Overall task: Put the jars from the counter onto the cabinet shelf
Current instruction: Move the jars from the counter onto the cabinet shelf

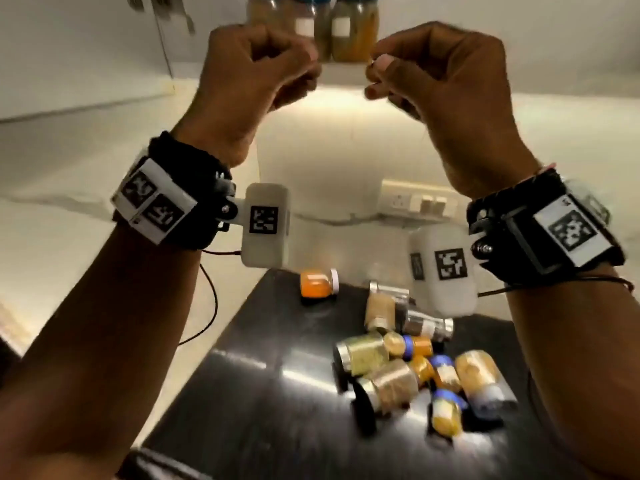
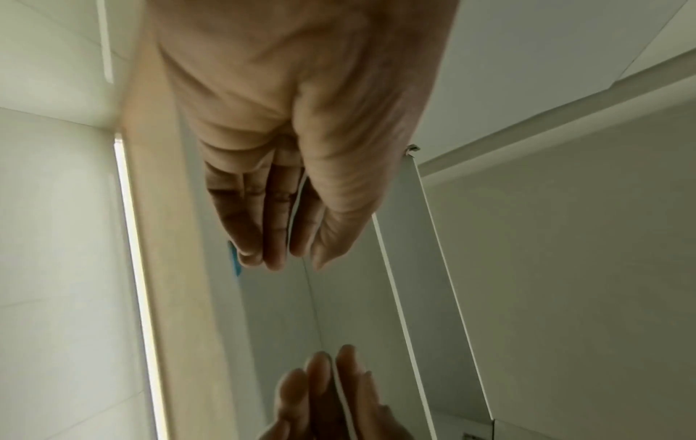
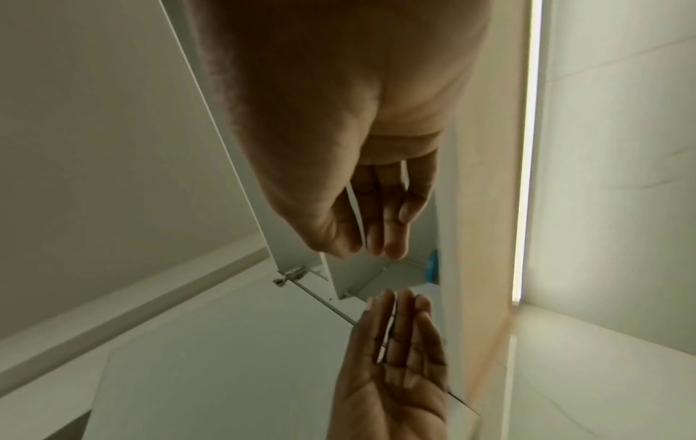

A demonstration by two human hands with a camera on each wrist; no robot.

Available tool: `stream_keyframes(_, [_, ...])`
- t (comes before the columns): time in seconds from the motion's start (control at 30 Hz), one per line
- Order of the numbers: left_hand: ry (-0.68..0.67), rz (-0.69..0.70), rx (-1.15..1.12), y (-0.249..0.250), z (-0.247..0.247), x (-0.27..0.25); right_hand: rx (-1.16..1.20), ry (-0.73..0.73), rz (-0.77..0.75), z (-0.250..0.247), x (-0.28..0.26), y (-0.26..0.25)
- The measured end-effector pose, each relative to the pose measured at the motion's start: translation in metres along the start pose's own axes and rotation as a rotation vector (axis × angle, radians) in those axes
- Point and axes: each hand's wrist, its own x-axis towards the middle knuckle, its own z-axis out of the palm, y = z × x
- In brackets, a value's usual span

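Head view: the left hand [image 1: 256,84] and right hand [image 1: 440,88] are raised side by side with fingers curled in. Just beyond their knuckles a few filled jars [image 1: 332,32] stand on the cabinet shelf [image 1: 343,72]. Far below the right wrist, a heap of jars [image 1: 415,368] lies on the dark counter [image 1: 242,393], all of them on their sides. One orange jar [image 1: 317,283] lies apart, below the left wrist.

Left wrist view: thumb and fingers pinch a thin white strip, seemingly the left door edge [image 2: 295,214]. No jar is in this hand.

Right wrist view: the right hand likewise pinches the right door edge [image 3: 356,214]. The other hand's fingers reach in from opposite.

The jars look small, rigid and smooth-walled, probably glass, so breakable and a little slippery. Full of powder, they should feel light but solid. Lying down, they may roll. Wrapping the fingers round the body near the lid seems the safest hold.
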Motion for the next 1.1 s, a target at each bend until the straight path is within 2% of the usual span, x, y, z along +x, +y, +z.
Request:
stream_keyframes(0.23, [-0.015, -0.231, -0.033, -0.060, 0.019, -0.096, 0.069, -0.069, 0.302, 0.000, -0.111, 0.062])
stream_keyframes(0.43, [0.023, -0.474, -0.038, -0.134, 0.030, -0.172, -0.049, -0.164, 0.558, -0.005, -0.216, 0.122])
stream_keyframes(0.63, [-0.023, -0.750, -0.044, -0.205, 0.044, -0.236, -0.183, -0.199, 0.767, -0.007, -0.296, 0.165])
stream_keyframes(0.73, [-0.009, -0.854, -0.063, -0.241, 0.056, -0.255, -0.213, -0.187, 0.821, -0.008, -0.322, 0.184])
stream_keyframes(0.93, [-0.073, -0.977, -0.039, -0.312, 0.074, -0.266, -0.283, -0.138, 0.940, -0.008, -0.344, 0.211])
stream_keyframes(1.1, [-0.217, -1.006, 0.092, -0.353, 0.094, -0.261, -0.321, -0.090, 0.974, -0.004, -0.352, 0.225])
